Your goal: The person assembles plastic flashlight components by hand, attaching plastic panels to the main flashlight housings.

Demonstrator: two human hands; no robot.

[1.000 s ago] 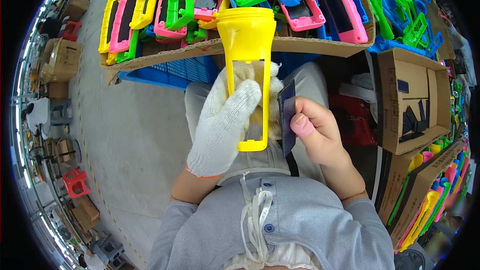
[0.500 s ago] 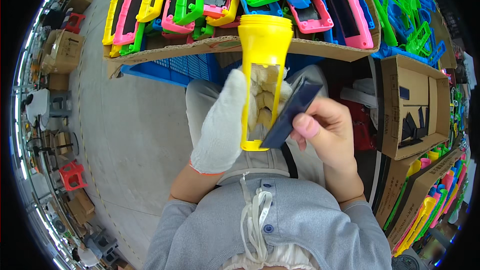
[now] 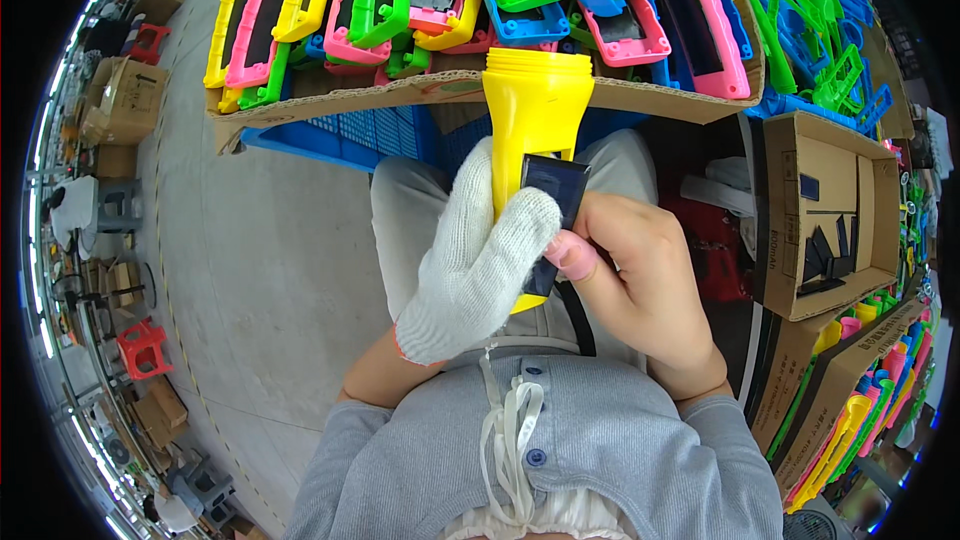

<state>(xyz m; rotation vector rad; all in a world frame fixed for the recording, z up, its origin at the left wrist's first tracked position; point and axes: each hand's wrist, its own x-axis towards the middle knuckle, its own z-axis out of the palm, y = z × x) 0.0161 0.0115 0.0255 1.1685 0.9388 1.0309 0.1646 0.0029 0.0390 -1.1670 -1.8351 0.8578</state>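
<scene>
Grey floor [image 3: 260, 260], nine o'clock. I see dark panel [image 3: 556, 183] swung over yellow housing [image 3: 537, 105], now partly covering its opening; gloved left hand [image 3: 475, 260] grips housing, right hand [image 3: 640, 275] pinches panel.

The yellow tube [image 3: 535, 105] is smooth plastic with a soft sheen and a threaded rim. The dark panel [image 3: 555, 180] looks slick and glossy. A matt, rough-knit cloth glove [image 3: 460, 285] covers the left hand [image 3: 485, 250]. The coloured frames [image 3: 735, 80] are smooth, lightly shiny plastic; the box [image 3: 340, 105] is dull brown cardboard. The shirt [image 3: 420, 440] is finely ribbed matt cloth, its buttons [image 3: 537, 458] smooth. The floor [image 3: 270, 240] looks hard and matt.
</scene>
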